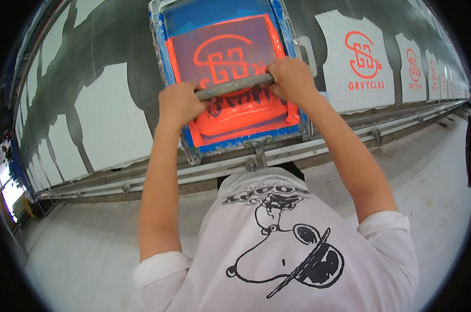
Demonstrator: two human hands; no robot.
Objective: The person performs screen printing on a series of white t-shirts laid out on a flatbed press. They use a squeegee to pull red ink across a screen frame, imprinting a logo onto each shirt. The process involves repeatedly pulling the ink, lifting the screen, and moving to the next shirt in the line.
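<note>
Both hands on a grey squeegee (234,86): left hand (179,102) gripping one end, right hand (292,79) the other. Squeegee lying across the mesh of a blue-framed printing screen (292,41), in a smear of orange ink (235,117) around an orange logo stencil. Screen resting on a long print table (105,119) beside a metal rail (142,179). To the right, a row of white pieces already bearing orange logo prints (364,57). Below, a white T-shirt (277,249) with a cartoon dog drawing.

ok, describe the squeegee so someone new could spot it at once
Find the blue-framed screen on the long print table. Across its orange-inked mesh lies a grey bar, the squeegee, gripped by the left hand and right hand. It is the only grey thing on the orange.
</note>
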